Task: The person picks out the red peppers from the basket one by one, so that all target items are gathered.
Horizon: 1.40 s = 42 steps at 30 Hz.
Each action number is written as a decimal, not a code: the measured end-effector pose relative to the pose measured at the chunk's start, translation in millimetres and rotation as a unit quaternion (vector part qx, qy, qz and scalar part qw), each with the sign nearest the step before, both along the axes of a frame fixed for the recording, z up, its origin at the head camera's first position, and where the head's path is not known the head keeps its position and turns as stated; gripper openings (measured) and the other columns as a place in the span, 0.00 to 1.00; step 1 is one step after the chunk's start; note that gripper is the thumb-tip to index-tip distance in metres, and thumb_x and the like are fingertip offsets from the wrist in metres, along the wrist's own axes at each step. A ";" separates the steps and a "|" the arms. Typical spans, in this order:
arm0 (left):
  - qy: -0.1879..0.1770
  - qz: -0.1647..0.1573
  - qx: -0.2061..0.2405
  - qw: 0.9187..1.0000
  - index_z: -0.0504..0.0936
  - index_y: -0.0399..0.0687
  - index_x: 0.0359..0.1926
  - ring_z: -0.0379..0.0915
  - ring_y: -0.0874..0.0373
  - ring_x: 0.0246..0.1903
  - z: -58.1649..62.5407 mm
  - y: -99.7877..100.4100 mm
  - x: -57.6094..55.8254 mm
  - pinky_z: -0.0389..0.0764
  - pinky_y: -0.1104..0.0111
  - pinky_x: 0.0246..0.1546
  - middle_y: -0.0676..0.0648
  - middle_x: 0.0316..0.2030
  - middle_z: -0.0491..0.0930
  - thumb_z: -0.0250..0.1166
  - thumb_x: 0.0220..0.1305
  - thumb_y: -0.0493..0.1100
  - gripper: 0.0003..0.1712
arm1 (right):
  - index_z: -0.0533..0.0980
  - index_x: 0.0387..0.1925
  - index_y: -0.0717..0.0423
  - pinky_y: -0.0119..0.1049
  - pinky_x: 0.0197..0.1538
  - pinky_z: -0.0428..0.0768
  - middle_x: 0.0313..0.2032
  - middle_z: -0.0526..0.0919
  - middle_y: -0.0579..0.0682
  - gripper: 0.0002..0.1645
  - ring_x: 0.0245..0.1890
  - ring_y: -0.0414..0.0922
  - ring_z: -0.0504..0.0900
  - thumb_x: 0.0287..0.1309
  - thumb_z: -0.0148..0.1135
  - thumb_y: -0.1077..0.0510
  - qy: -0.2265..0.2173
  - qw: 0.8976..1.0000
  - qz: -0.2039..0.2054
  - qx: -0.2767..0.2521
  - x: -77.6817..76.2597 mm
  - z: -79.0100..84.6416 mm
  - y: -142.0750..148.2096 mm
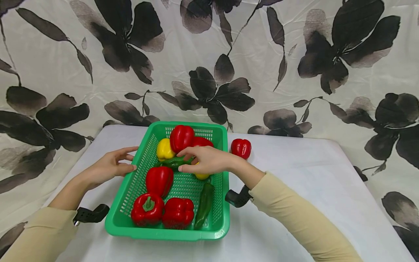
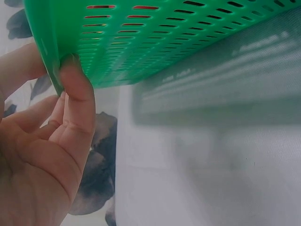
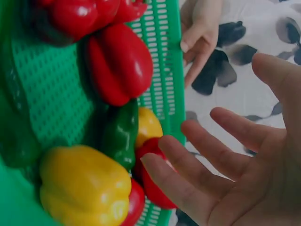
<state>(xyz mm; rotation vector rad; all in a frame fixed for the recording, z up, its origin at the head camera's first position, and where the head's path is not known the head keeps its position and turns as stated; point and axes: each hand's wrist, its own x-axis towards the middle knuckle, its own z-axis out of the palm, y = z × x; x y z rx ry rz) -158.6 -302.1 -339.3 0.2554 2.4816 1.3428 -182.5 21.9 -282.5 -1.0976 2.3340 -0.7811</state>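
Observation:
My left hand grips the left rim of the green plastic basket, its fingertips at the lip in the left wrist view. Above the basket's right half my right hand hovers, fingers spread and holding nothing in the right wrist view. Beneath it lie a yellow bell pepper, partly hidden in the head view, and a green pepper. Toward the back are a tall red bell pepper, another red pepper and a yellow bell pepper.
Several red bell peppers fill the basket's front left, with a long green pepper at front right. One red bell pepper sits outside, right of the basket on the white table. Behind hangs a floral cloth.

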 end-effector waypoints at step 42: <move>0.002 0.002 0.003 1.000 0.49 0.41 0.70 0.78 0.51 0.40 -0.3 0.4 1.3 0.81 0.56 0.41 0.32 0.54 0.68 0.61 0.61 0.44 0.43 | 0.67 0.60 0.50 0.36 0.33 0.83 0.53 0.73 0.45 0.33 0.46 0.37 0.72 0.57 0.55 0.38 -0.161 0.970 0.037 0.177 11.4 -37.3 -51.5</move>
